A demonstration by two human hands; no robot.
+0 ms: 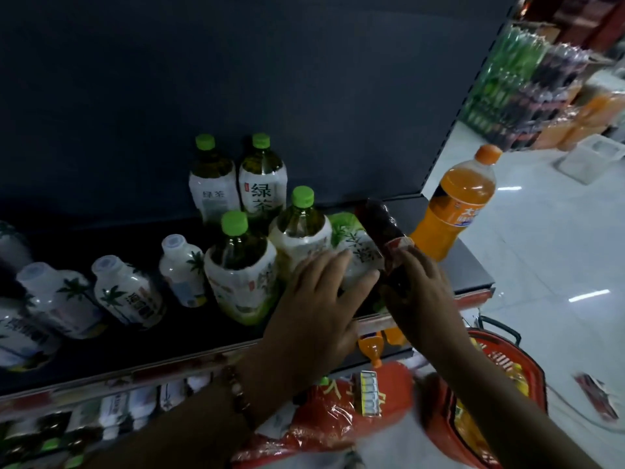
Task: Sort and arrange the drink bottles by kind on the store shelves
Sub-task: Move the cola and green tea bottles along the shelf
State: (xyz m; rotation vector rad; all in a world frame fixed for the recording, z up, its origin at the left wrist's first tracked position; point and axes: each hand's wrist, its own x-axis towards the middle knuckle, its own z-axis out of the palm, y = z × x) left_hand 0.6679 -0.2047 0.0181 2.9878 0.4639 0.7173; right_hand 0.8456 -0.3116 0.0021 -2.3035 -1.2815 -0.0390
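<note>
On the dark shelf [169,336] stand several green-capped green tea bottles [240,262], with white coconut drink bottles [125,292] in a row to their left. My left hand [318,306] lies with straight fingers against a green tea bottle [355,252] at the right of the group. My right hand [419,292] grips a dark cola bottle [385,231] with a red label, tilted back over the shelf. An orange soda bottle [456,201] stands at the shelf's right end.
A red shopping basket [527,377] holding bottles sits below at the right. A red plastic-wrapped pack [341,414] lies under my arms. The lower shelf holds more bottles [115,411]. Stacked drink packs [527,86] stand across the white floor.
</note>
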